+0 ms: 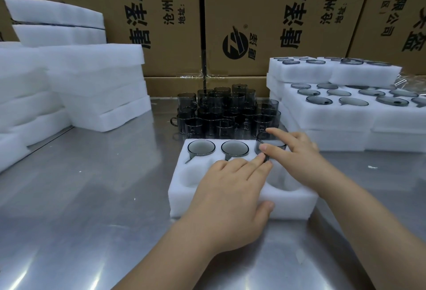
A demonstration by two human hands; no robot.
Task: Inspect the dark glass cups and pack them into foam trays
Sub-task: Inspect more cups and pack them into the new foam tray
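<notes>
A white foam tray (184,197) lies on the steel table in front of me. Dark glass cups sit in its back-left pocket (201,147) and back-middle pocket (234,148). A third dark cup (274,143) sits partly in the back-right pocket and stands higher than the other two. My right hand (297,153) presses on its rim with the index finger stretched out and the thumb at the near edge. My left hand (230,188) lies flat on the tray, with its fingertips touching that cup's handle. The tray's front pockets hold no cups where I can see them.
Several loose dark cups (226,112) stand clustered behind the tray. Stacked foam trays filled with cups (345,114) stand at the right. Stacks of foam trays (92,77) stand at the left. Printed cardboard boxes (161,12) wall off the back. The steel table (92,197) extends to the left and front.
</notes>
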